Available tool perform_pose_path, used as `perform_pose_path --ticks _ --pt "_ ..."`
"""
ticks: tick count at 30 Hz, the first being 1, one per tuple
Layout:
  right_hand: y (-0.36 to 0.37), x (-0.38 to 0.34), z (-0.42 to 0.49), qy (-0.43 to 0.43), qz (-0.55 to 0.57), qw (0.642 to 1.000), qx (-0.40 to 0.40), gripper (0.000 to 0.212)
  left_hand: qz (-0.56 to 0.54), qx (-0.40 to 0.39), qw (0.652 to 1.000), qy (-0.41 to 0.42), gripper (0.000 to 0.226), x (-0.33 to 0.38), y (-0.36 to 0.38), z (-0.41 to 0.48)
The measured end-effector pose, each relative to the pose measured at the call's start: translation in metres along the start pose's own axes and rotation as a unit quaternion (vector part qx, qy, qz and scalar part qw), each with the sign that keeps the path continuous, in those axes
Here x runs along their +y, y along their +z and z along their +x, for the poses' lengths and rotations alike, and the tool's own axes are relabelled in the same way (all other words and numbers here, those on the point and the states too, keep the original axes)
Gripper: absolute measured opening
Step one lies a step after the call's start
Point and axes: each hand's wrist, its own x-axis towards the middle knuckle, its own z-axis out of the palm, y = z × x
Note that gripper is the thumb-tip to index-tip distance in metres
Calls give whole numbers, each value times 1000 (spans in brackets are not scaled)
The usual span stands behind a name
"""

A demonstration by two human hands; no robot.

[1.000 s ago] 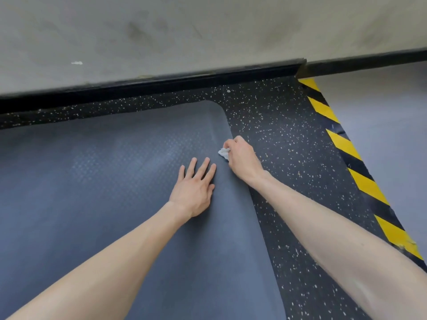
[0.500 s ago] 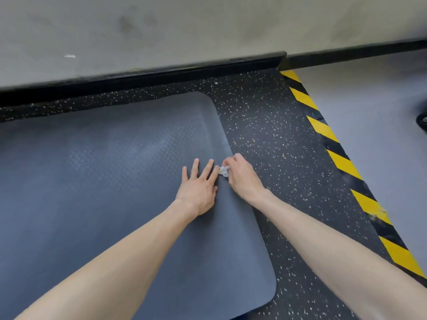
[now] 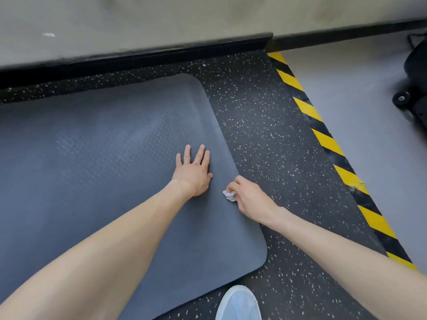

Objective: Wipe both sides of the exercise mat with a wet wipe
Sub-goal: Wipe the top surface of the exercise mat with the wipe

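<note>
A dark grey exercise mat (image 3: 97, 158) with a dimpled surface lies flat on the speckled black floor, its right end with rounded corners in view. My left hand (image 3: 193, 172) rests palm down on the mat near its right edge, fingers spread. My right hand (image 3: 248, 197) pinches a crumpled white wet wipe (image 3: 229, 195) against the mat at its right edge, just right of and nearer to me than the left hand.
A pale wall with a black skirting (image 3: 138, 57) runs along the far side. Yellow-black hazard tape (image 3: 328, 142) borders grey flooring on the right, where a black wheeled object (image 3: 413, 88) stands. A light blue shoe (image 3: 239, 303) shows at the bottom edge.
My right hand has dragged the wipe down the mat's right edge toward me, away from the left hand. The view has shifted, revealing the mat's near corner and the shoe.
</note>
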Motion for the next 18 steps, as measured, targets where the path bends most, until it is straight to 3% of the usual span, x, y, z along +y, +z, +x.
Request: perform_pose_path --ticks 8,14,18 --pt "-19 -2 65 117 34 988 91 25 42 4 999 22 76 16 22 -21" --pt "-13 -11 50 71 1 997 43 24 41 6 999 29 78 12 25 -16" --pt "5 -18 -14 109 6 994 18 30 36 13 999 37 77 9 28 -16"
